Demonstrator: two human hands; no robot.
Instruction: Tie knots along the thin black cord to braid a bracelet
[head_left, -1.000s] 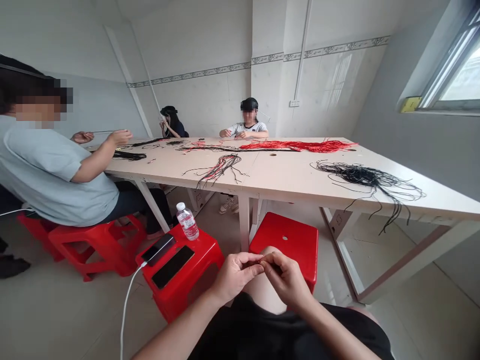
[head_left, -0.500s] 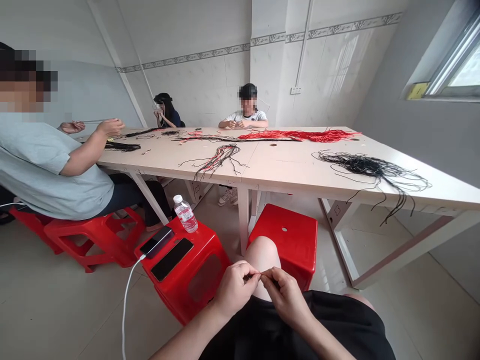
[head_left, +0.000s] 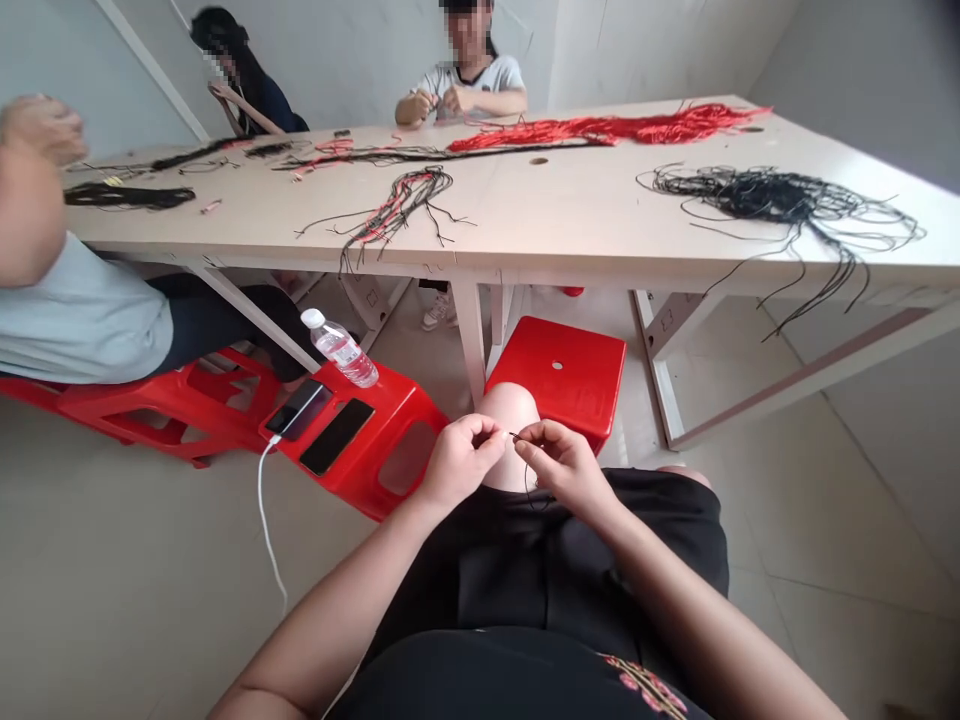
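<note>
Table (head_left: 570, 215) strewn with cords (head_left: 615, 128) (pale tiled floor (head_left: 112, 560) below); left hand (head_left: 461, 460) and right hand (head_left: 562, 465) pinch one thin cord (head_left: 514, 436).

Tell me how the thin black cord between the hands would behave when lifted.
Likely floppy: the black cord droops in a loop beneath the right hand. Probably very light: fingertips alone hold it. Similar cords dangle limply off the table edge.
</note>
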